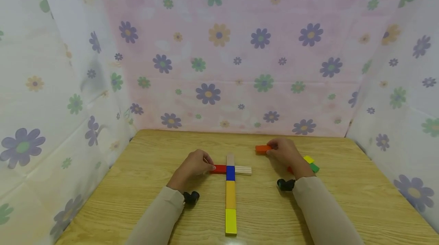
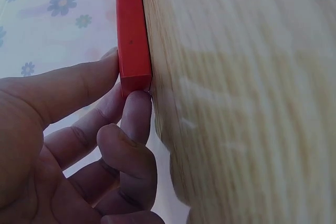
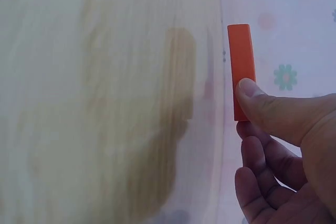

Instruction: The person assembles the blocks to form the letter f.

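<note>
Wooden blocks lie end to end on the table in a cross: a blue block (image 1: 231, 173) at the crossing, a plain block (image 1: 230, 159) beyond it, another plain block (image 1: 243, 170) to its right, then an orange-yellow block (image 1: 231, 194) and a yellow block (image 1: 231, 221) toward me. At the left arm of the cross, my left hand (image 1: 196, 165) pinches the outer end of a red block (image 2: 134, 32), whose inner end meets the blue one. Back right, my right hand (image 1: 284, 151) holds an orange block (image 3: 241, 56) by one end, above the table with its shadow below.
Beside my right wrist lie a yellow block (image 1: 309, 159), a green block (image 1: 314, 167) and a red block (image 1: 290, 169), partly hidden by the arm. Flowered cloth (image 1: 236, 62) stands behind the table (image 1: 144, 184) and along both sides.
</note>
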`<state>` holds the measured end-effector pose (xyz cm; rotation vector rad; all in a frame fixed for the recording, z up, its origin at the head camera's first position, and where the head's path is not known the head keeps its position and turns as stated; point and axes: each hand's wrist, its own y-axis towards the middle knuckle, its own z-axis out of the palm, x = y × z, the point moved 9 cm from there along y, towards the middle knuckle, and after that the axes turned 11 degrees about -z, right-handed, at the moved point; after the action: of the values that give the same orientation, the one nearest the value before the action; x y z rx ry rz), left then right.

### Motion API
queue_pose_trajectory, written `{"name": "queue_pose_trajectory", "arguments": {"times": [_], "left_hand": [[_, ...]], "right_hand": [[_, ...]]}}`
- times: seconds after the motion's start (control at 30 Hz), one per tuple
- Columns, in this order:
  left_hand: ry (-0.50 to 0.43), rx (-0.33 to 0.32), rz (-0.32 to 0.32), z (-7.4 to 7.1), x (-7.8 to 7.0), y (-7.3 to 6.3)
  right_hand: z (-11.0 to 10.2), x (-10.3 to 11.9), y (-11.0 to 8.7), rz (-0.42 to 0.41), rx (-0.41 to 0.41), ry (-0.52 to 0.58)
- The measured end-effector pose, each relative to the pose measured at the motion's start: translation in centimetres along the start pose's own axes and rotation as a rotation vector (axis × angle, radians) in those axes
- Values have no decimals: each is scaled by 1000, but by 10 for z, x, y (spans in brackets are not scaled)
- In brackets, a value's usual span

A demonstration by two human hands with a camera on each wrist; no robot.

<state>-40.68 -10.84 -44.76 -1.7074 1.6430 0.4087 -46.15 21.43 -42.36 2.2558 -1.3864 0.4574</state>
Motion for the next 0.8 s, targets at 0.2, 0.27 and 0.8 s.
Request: {"name": "queue_pose_trajectory", "arguments": {"times": [0.2,0.27,0.8], "left_hand": [[-2,-2,-1,0,0,-1],[-2,-7,-9,-1,1,-1],[76,-51,-53,-7,-3,-7]], "right_hand": [[5,8,13,-22,22,-27],[7,11,17,-39,28,-37],[27,40,38,-102,64,-68]]}}
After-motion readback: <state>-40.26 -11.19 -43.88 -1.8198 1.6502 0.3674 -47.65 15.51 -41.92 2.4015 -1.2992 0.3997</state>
